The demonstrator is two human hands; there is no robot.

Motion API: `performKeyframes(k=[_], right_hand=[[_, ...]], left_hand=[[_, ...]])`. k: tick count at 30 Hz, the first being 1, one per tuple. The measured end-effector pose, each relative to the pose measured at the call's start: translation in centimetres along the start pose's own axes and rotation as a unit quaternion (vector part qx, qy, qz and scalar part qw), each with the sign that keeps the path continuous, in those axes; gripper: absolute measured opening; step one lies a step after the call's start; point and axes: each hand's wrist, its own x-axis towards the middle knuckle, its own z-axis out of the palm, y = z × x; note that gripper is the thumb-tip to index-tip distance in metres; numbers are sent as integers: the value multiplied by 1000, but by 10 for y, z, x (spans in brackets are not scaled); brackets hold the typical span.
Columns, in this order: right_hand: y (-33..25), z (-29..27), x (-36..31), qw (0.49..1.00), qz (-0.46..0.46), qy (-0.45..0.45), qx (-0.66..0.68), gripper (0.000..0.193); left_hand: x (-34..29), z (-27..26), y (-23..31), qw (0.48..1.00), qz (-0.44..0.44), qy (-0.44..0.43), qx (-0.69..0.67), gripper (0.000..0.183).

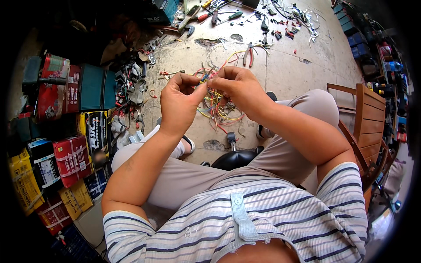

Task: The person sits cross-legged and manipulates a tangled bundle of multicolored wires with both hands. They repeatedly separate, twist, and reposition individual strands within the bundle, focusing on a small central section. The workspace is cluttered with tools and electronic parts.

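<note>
My left hand (182, 101) and my right hand (240, 90) meet over the floor, thumbs and forefingers pinched close together. Between the fingertips is a small bunch of thin wires (204, 78), with blue and yellow showing. The fingers hide most of it. Below my hands lies a tangled heap of coloured wires (219, 113) in red, yellow, blue and green. Just beyond my right hand, a pair of pliers (249, 55) with red handles rests on the floor.
Stacked boxes (72, 160) and batteries line the left. Screwdrivers (229, 18), a brush (189, 16) and wire scraps (307, 22) lie at the far side. A wooden chair (369, 118) stands at the right. Loose connectors (131, 85) are piled at the left, and a black stool seat (234, 159) is beneath me.
</note>
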Motion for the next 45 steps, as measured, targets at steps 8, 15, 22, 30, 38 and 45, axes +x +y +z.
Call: performKeyframes(k=[8, 15, 22, 30, 38, 45], right_hand=[[-3, 2, -3, 1000, -11, 6, 2, 21], [-2, 4, -3, 999, 0, 17, 34, 21], [-4, 4, -2, 1000, 0, 23, 21, 21], [3, 1, 1, 999, -21, 20, -16, 23], [-1, -1, -1, 999, 17, 8, -32, 16], [-2, 3, -3, 1000, 6, 16, -12, 18]], left_hand=[[0, 1, 0, 1000, 18, -1, 20, 12], [0, 2, 0, 1000, 14, 6, -3, 13], [-1, 4, 9, 996, -52, 5, -68, 14], [0, 1, 3, 990, -88, -2, -107, 18], [1, 2, 2, 996, -51, -20, -75, 15], [-1, 3, 2, 999, -17, 6, -29, 13]])
